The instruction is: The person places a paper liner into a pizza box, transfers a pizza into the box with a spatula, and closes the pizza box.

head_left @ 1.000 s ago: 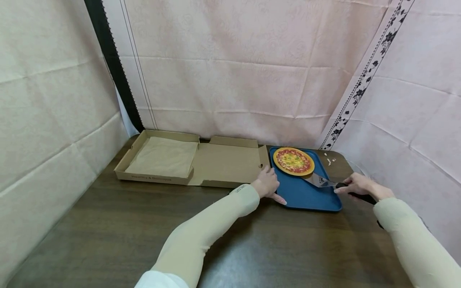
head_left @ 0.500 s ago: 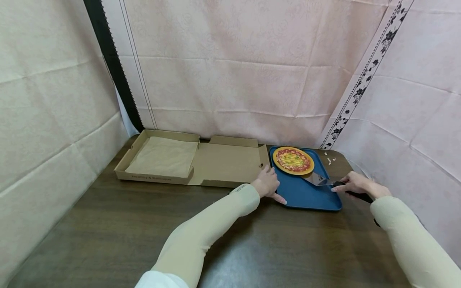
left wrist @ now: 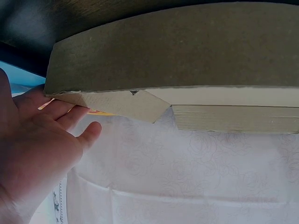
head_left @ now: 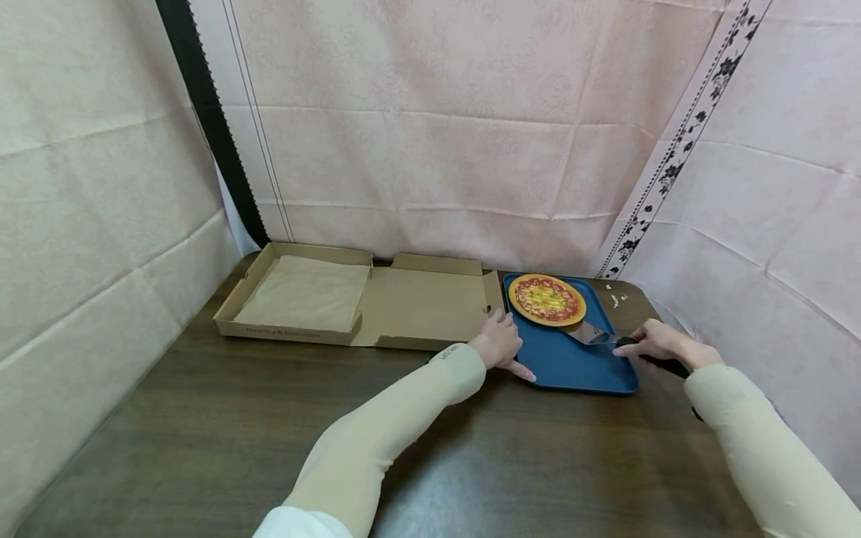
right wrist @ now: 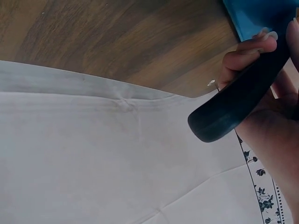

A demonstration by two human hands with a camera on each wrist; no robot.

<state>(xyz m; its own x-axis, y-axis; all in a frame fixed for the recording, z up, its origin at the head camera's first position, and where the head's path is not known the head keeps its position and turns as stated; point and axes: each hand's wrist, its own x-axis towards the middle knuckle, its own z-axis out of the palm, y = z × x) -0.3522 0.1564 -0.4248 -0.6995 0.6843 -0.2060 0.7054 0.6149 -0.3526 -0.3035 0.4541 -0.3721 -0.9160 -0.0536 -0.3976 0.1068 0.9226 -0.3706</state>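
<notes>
One right grip [head_left: 662, 344] round spatula [head_left: 589, 334], left grip [head_left: 498, 344] spread

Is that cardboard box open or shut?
The cardboard box is open: its lid lies folded out to one side, exposing the beige sheet inside.

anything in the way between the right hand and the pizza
Nothing visible blocks it: only the spatula in the right hand spans the gap, over the blue tray, its tip at the pizza. The left hand is at the tray's left edge.
</notes>
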